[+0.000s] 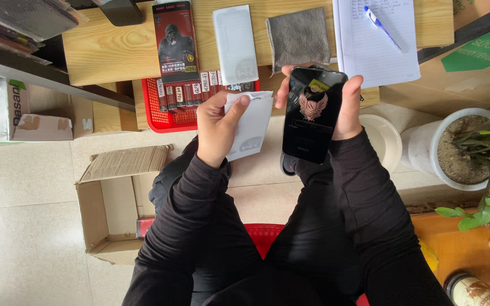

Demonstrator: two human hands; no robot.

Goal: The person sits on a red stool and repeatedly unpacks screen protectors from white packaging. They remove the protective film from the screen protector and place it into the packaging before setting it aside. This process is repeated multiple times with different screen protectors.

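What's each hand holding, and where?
Left hand pinches the white sleeve by its top-left edge; right hand grips the black phone by its long sides.

Phone is gripped upright in right hand, dark screen up. White sleeve is pinched in left hand, just beside phone. Wooden desk beyond carries a dark box, grey cloth, notepad with blue pen. Red basket sits below desk edge. Cardboard box is open on floor, left.

A grey cloth and a blue pen on paper lie on the wooden worktop; an open cardboard box sits below on the floor.
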